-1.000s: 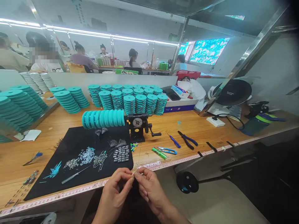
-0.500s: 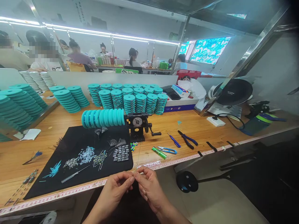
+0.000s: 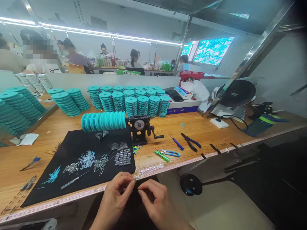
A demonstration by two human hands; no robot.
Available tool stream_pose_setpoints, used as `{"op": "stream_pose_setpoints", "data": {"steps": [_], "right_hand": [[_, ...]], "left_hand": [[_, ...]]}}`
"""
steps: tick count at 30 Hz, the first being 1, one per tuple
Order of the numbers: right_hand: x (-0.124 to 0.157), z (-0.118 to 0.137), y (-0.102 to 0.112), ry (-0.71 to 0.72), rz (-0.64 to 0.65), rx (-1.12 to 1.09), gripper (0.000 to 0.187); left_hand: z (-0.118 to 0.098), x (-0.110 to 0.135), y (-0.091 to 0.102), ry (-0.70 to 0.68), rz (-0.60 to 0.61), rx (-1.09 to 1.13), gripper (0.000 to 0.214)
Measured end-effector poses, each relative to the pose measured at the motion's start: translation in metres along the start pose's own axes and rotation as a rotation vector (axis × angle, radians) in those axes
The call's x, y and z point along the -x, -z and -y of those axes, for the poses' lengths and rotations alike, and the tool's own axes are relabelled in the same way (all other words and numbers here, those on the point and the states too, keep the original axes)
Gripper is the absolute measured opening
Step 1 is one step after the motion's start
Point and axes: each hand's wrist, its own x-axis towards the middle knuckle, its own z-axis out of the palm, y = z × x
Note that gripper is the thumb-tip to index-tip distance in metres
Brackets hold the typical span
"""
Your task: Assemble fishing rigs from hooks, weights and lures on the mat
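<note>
My left hand (image 3: 116, 198) and my right hand (image 3: 157, 202) are held close together just below the front edge of the wooden bench (image 3: 216, 131). Both are closed in a pinch, fingertips a small gap apart, on something too fine to make out. Just beyond them lies a black mat (image 3: 72, 150) with small piles of metal beads, weights (image 3: 123, 157) and teal bits (image 3: 51, 175). Behind the mat a black hand-crank winder (image 3: 141, 127) carries a row of teal spools (image 3: 104, 121).
Stacks of teal spools (image 3: 129, 102) fill the back and left of the bench. Blue-handled pliers (image 3: 191, 142), small scissors (image 3: 170, 153) and a green tool (image 3: 162, 156) lie right of the winder. A tape measure (image 3: 72, 198) runs along the front edge. Other people work at benches behind.
My right hand has dropped slightly and drawn a little away from the left, opening a small gap between the pinched fingertips. The view has tilted down a touch.
</note>
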Motion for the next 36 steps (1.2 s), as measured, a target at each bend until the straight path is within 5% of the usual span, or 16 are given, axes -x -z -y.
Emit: {"op": "stream_pose_setpoints", "data": {"steps": [3,5,16,25,36], "right_hand": [[-0.009,0.006,0.007,0.343,-0.043,0.324,0.020],[-0.021,0.007,0.009,0.407,0.003,0.361,0.020],[-0.053,0.005,0.011,0.135,0.049,0.038,0.013],[-0.057,0.002,0.010,0.231,0.002,0.116,0.014],[-0.059,0.007,0.011,0.307,-0.075,0.198,0.011]], "left_hand": [[-0.003,0.003,-0.002,-0.089,-0.052,-0.202,0.015],[-0.005,0.003,-0.003,-0.139,-0.065,-0.267,0.014],[0.000,-0.001,-0.002,-0.079,-0.063,-0.082,0.015],[-0.006,-0.006,-0.004,0.006,-0.014,0.152,0.021],[-0.009,-0.010,-0.006,-0.012,-0.098,-0.014,0.022]]}}
